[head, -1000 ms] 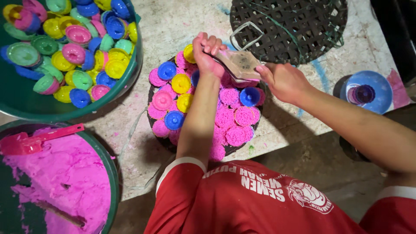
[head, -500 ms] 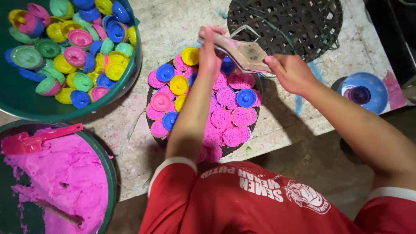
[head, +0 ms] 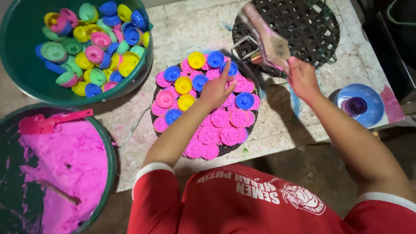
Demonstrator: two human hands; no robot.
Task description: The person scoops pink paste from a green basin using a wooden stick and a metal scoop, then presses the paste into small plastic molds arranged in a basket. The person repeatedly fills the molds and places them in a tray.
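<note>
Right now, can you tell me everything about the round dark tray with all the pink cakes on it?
The round dark tray lies flat on the pale, stained table. Its rim looks dark and thin. It is packed with bumpy pink cakes at the near side and small blue, yellow and pink cup moulds at the far side. The left hand rests over the middle, and the tray's far edge sits close to a black woven rack.
</note>
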